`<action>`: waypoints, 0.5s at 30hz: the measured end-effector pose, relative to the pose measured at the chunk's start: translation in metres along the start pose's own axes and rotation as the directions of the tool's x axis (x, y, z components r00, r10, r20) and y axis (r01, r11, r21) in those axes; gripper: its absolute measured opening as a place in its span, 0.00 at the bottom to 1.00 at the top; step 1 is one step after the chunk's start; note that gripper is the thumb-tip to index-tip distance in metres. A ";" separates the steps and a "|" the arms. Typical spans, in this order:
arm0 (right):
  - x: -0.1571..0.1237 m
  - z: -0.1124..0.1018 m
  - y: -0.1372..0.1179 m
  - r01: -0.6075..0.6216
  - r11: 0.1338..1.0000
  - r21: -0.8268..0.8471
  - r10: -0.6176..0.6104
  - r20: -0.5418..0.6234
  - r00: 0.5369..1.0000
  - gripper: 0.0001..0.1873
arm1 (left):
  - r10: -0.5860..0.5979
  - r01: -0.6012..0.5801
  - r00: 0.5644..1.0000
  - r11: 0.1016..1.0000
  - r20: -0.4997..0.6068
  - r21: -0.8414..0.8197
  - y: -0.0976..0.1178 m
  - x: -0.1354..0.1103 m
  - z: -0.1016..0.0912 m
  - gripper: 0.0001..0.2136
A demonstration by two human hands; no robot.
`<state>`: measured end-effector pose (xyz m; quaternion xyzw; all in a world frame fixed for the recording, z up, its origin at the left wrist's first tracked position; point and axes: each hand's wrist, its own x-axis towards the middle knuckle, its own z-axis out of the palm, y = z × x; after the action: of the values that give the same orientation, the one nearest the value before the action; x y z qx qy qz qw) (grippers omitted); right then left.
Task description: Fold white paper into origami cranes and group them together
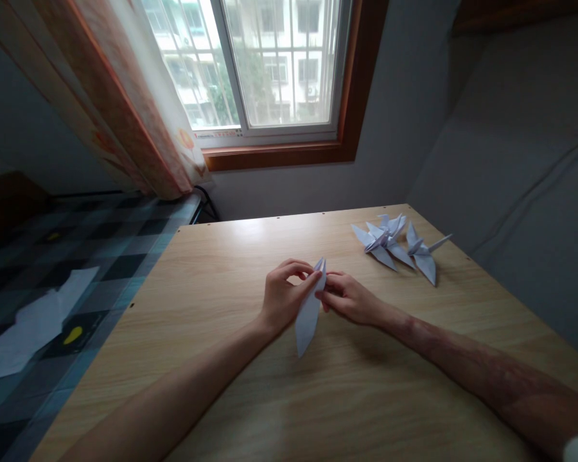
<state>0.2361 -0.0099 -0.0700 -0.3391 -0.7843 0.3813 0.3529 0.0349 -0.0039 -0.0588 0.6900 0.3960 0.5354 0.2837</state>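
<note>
A narrow, pointed piece of folded white paper point(308, 316) stands tilted over the middle of the wooden table point(212, 269). My left hand point(284, 296) pinches its upper part from the left, fingers curled round the top point. From the right, my right hand point(349, 298) pinches the same upper edge with closed fingers. The paper's lower point reaches down toward me, just above the tabletop.
Several finished white paper cranes point(397, 245) lie together at the table's far right. A bed with a checked cover point(77, 256) and loose white sheets point(33, 324) lies to the left. A window and curtain point(139, 102) stand behind; a grey wall point(525, 160) runs along the right.
</note>
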 end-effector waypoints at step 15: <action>-0.001 -0.001 0.004 -0.045 0.998 0.046 0.044 0.019 0.999 0.19 | -0.308 0.328 0.944 0.910 0.116 -0.252 -0.009 0.001 0.004 0.17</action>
<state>0.2385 -0.0087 -0.0728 -0.3448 -0.7707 0.4102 0.3449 0.0368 0.0016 -0.0668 0.5907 0.4161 0.5048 0.4723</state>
